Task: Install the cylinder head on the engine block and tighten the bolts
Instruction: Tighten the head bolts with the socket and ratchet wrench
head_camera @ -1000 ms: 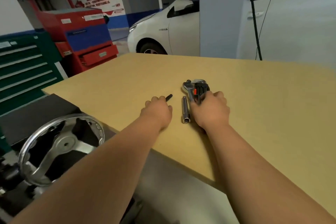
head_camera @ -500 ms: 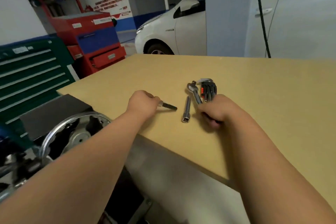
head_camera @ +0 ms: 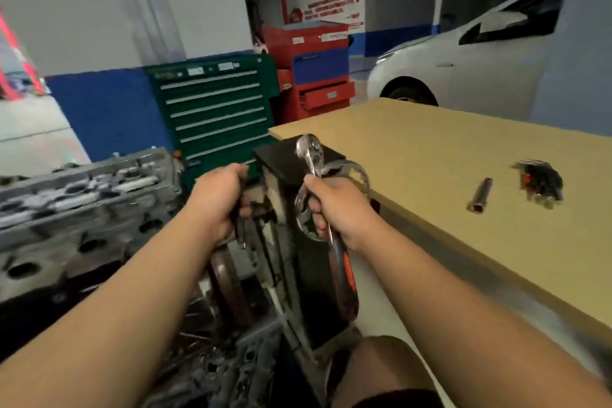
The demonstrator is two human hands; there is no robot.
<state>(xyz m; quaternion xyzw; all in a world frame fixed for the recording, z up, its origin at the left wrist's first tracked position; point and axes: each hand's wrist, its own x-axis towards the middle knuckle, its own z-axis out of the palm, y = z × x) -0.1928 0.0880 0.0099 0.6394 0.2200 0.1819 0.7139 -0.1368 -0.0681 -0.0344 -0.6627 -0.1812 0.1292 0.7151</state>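
My right hand (head_camera: 337, 209) grips a ratchet wrench (head_camera: 313, 156) by its shaft, chrome head up, black-and-orange handle hanging below the fist. My left hand (head_camera: 217, 199) grips a dark bolt or bit (head_camera: 241, 235) whose tip pokes out under the fist. Both hands hover over the black engine stand (head_camera: 284, 162) with its chrome handwheel. The grey cylinder head (head_camera: 82, 195), blurred, sits on the engine at the left, apart from both hands.
On the tan workbench (head_camera: 447, 149) at the right lie a long socket (head_camera: 478, 194) and a set of hex keys (head_camera: 539, 180). A green tool cabinet (head_camera: 212, 106) and a red one (head_camera: 314, 69) stand behind. A white car (head_camera: 463, 69) is parked beyond.
Both hands lifted off the workbench and swung left over the engine stand, the right carrying the ratchet, the left the dark bolt. My view turned left, and the cylinder head came into sight.
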